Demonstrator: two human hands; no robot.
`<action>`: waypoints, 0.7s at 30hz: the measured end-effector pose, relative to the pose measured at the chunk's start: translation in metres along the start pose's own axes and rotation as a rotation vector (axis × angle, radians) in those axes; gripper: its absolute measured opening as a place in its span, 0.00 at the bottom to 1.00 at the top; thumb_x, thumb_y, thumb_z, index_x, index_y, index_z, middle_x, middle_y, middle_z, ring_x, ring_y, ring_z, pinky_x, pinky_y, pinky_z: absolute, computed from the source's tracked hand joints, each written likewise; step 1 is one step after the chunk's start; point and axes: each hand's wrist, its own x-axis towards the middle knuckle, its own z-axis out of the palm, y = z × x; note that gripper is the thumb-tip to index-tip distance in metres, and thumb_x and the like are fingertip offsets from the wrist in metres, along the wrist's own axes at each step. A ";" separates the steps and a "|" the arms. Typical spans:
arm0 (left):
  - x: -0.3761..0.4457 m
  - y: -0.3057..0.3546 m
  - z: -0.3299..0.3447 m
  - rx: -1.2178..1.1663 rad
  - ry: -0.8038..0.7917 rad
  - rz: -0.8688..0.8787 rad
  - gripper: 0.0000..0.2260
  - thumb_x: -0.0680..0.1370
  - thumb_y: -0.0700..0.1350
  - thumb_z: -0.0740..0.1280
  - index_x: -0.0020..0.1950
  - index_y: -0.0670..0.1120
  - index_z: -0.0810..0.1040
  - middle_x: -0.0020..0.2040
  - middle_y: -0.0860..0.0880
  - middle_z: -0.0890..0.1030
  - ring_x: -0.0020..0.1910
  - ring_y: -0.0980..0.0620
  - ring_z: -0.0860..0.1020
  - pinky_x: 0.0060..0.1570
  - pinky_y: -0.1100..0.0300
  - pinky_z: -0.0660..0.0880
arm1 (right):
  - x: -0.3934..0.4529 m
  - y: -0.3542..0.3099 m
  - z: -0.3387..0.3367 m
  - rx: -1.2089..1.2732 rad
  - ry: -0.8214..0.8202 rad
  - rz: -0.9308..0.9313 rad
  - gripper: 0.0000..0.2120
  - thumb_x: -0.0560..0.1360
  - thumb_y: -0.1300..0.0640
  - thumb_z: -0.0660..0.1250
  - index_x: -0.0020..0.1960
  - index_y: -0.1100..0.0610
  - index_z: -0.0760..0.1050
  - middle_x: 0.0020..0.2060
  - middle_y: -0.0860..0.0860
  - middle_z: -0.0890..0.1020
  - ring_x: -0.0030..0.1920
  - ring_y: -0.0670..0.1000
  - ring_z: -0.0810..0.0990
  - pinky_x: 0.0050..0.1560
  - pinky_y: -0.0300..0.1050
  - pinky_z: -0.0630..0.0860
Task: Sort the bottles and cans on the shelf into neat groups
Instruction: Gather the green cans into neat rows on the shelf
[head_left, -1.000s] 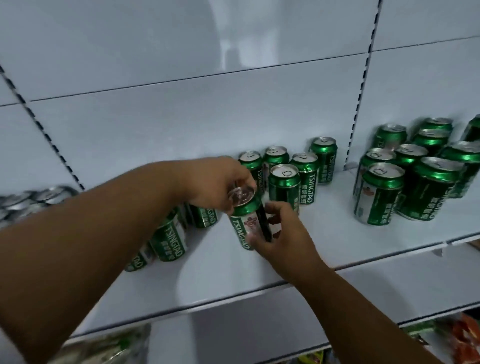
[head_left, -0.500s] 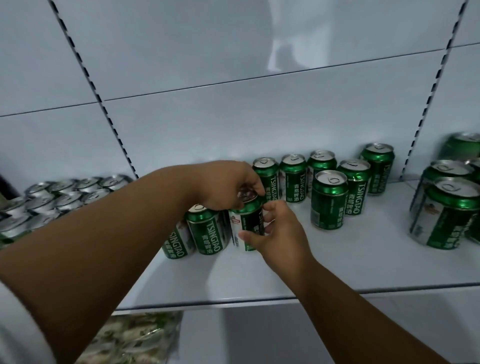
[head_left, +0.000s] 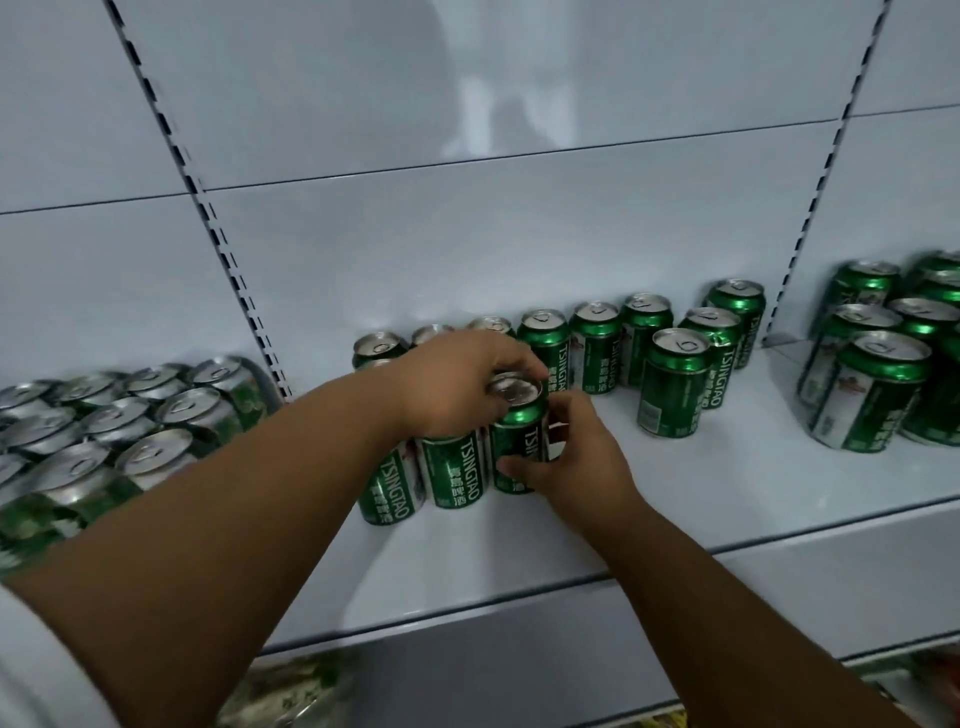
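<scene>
A green Tsingtao can (head_left: 519, 431) stands upright on the white shelf (head_left: 675, 499), at the right end of a front row with two other green cans (head_left: 452, 478). My left hand (head_left: 452, 384) grips its top rim from above. My right hand (head_left: 576, 457) curls round its lower right side. A back row of green cans (head_left: 595, 345) runs along the wall behind, partly hidden by my left hand. One green can (head_left: 672, 384) stands alone in front of that row.
A cluster of green cans (head_left: 878, 384) fills the shelf at the right. Lighter green cans with silver tops (head_left: 130, 426) are packed on the left bay. Slotted uprights (head_left: 223, 249) divide the back wall. Packaged goods (head_left: 291, 691) lie on the shelf below.
The held can went from tilted in the air to upright on the shelf beside the front-row cans. The view has shifted left, so the right cluster sits further right.
</scene>
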 end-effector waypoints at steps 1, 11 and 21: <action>-0.009 -0.003 0.001 -0.049 0.079 -0.026 0.19 0.76 0.42 0.70 0.64 0.60 0.77 0.60 0.62 0.77 0.59 0.61 0.75 0.52 0.70 0.69 | 0.000 0.001 0.000 -0.015 0.006 0.003 0.29 0.63 0.52 0.82 0.58 0.47 0.68 0.50 0.41 0.78 0.50 0.40 0.76 0.47 0.40 0.74; -0.091 -0.047 0.050 -0.696 0.770 -0.369 0.17 0.81 0.49 0.63 0.70 0.56 0.70 0.62 0.60 0.72 0.55 0.70 0.72 0.56 0.66 0.69 | 0.007 -0.042 -0.007 -0.310 0.082 -0.182 0.30 0.74 0.41 0.69 0.71 0.51 0.67 0.65 0.47 0.73 0.64 0.47 0.72 0.63 0.46 0.70; -0.072 -0.069 0.072 -1.693 0.775 -0.506 0.22 0.81 0.62 0.55 0.43 0.59 0.87 0.49 0.50 0.86 0.45 0.53 0.85 0.51 0.51 0.78 | 0.064 -0.121 0.047 -0.879 -0.568 -0.405 0.33 0.82 0.38 0.46 0.80 0.56 0.46 0.80 0.51 0.47 0.79 0.49 0.43 0.76 0.46 0.42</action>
